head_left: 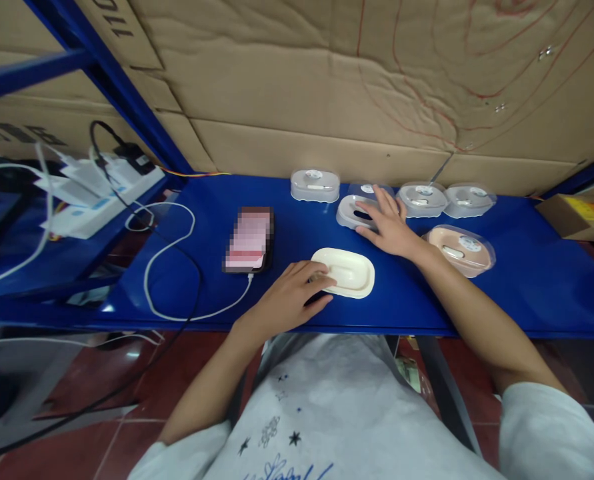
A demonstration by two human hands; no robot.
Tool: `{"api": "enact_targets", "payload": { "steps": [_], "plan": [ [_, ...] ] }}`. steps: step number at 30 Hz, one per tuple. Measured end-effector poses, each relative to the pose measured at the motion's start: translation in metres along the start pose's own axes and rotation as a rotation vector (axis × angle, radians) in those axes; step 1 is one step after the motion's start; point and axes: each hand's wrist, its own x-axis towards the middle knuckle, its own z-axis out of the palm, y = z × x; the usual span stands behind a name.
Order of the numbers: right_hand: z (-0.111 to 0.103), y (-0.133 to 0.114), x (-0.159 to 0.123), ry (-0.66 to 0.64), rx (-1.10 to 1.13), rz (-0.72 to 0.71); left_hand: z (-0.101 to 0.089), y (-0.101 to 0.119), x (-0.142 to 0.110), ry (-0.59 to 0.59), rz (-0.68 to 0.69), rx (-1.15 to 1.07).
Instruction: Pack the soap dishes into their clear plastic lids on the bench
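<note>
A shallow cream oval dish (359, 273) lies on the blue table near its front edge. My left hand (294, 290) grips its left end, fingertips inside the rim and the thumb along the front. Farther back and to the right, my right hand (389, 223) is on a light grey oval case part (349, 212) with a dark oval opening. Its thumb is at the front edge and a finger reaches the opening, while other fingers stretch over the back. Partly hidden behind that part is a clear case (359, 190) with a round label.
Grey cases with clear covers (314, 185) line the back, more (421, 200) to the right. A peach case (461, 250) sits beside my right forearm. Left of the dish lies a phone (249, 240) on a white cable (149, 280). A power strip (101, 207) and cardboard box (577, 217) flank them.
</note>
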Motion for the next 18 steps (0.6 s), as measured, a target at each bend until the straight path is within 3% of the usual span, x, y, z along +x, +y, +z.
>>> {"api": "enact_targets", "payload": {
  "steps": [2, 6, 10, 13, 18],
  "plan": [
    [-0.008, -0.019, -0.006, 0.003, 0.114, -0.179, 0.000, 0.000, 0.001, -0.028, 0.005, -0.021],
    [-0.019, -0.058, -0.020, -0.220, 0.346, -0.501, 0.001, 0.000, 0.001, 0.037, -0.033, -0.051],
    [-0.015, -0.059, -0.022, -0.152, 0.180, -0.461, 0.000, -0.001, 0.000, 0.158, -0.042, -0.013],
    [-0.008, -0.044, -0.014, -0.125, 0.051, -0.397, 0.001, 0.000, 0.000, 0.147, -0.020, 0.029],
    [-0.002, -0.028, -0.001, -0.192, -0.046, -0.346, 0.002, 0.001, 0.002, 0.106, -0.008, 0.056]
  ]
}}
